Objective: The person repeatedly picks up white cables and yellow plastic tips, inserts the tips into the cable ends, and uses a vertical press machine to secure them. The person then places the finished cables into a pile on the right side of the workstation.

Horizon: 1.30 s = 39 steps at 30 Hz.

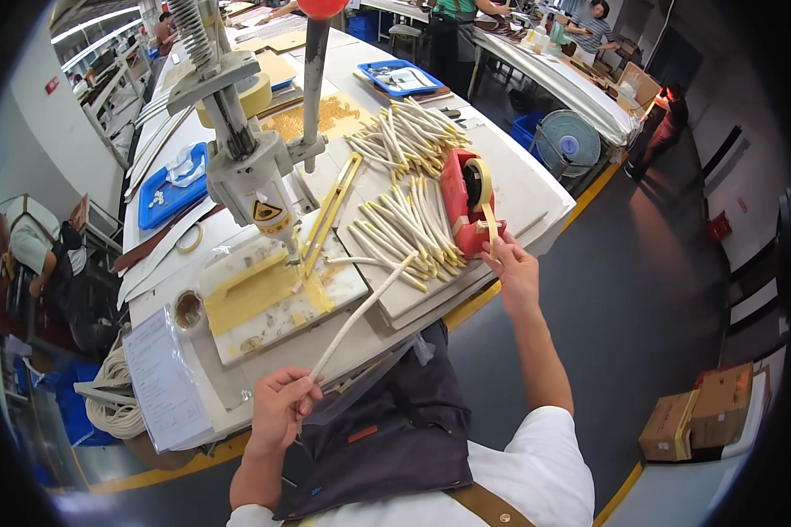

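Note:
Between the closed fingers of my left hand (286, 406) is the lower end of a white cord (360, 309), which slants up and away over the table's near edge. My right hand (512, 272) pinches the free end of a strip of yellowish tape (489, 220) drawn from a red tape dispenser (455, 195). Left of the dispenser lies a bundle of short white cord pieces (400, 230) with yellow-taped ends. Behind it is a second heap of such pieces (406, 139).
A lever press (248, 167) with a red knob stands over a white board (330, 306) at the left. A yellow utility knife (332, 213) leans beside it. Blue trays (172, 186), a paper sheet (163, 378) and a cord coil (112, 395) are around. A fan (568, 145) stands beyond.

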Each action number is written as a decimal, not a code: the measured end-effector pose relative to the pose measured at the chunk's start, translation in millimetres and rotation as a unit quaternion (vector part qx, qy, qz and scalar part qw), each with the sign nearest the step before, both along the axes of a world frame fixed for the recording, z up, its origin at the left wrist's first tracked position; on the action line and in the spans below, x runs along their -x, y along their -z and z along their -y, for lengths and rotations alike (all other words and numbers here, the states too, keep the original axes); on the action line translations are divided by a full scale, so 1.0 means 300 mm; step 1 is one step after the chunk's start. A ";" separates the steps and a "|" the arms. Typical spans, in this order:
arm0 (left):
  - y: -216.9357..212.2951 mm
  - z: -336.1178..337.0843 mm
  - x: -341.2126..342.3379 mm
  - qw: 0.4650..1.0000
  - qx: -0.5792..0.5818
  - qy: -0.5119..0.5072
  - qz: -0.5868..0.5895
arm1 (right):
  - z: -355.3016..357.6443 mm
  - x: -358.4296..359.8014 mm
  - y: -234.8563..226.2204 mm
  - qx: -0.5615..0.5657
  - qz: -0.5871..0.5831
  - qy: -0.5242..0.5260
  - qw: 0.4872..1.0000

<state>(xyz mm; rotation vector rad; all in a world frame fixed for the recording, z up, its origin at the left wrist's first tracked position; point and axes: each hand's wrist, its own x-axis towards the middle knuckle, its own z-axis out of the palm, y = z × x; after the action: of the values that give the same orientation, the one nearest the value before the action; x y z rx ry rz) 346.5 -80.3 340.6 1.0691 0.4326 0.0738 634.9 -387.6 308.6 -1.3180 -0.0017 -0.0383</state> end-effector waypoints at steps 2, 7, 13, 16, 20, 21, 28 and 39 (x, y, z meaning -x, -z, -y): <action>-0.004 -0.001 -0.013 1.000 -0.002 0.004 0.004 | 0.012 -0.004 0.042 0.062 0.044 0.021 0.997; -0.008 -0.008 -0.009 1.000 0.012 0.012 0.026 | 0.027 -0.033 0.034 0.213 0.109 0.036 0.970; -0.033 0.017 -0.018 0.999 -0.004 0.049 0.007 | 0.106 0.027 0.084 0.181 0.083 0.068 0.978; -0.044 0.048 -0.018 0.998 -0.052 0.040 0.008 | 0.007 0.231 -0.094 0.129 0.124 -0.051 0.982; -0.034 0.110 -0.020 0.985 -0.159 0.051 0.044 | -0.191 0.445 -0.256 0.271 0.292 -0.362 0.843; -0.027 0.124 -0.021 0.976 -0.198 0.038 0.087 | -0.242 0.485 -0.276 0.272 0.270 -0.388 0.838; -0.004 0.144 -0.013 0.871 -0.454 -0.034 0.182 | -0.332 0.540 -0.229 0.262 0.228 -0.393 0.851; 0.020 0.147 -0.014 0.858 -0.462 -0.058 0.215 | -0.331 0.541 -0.215 0.284 0.163 -0.383 0.864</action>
<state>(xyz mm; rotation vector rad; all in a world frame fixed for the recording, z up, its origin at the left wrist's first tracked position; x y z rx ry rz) 350.8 -124.4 334.7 1.9161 0.0205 0.6726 472.5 -288.2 373.1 -1.8029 -0.8860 0.4522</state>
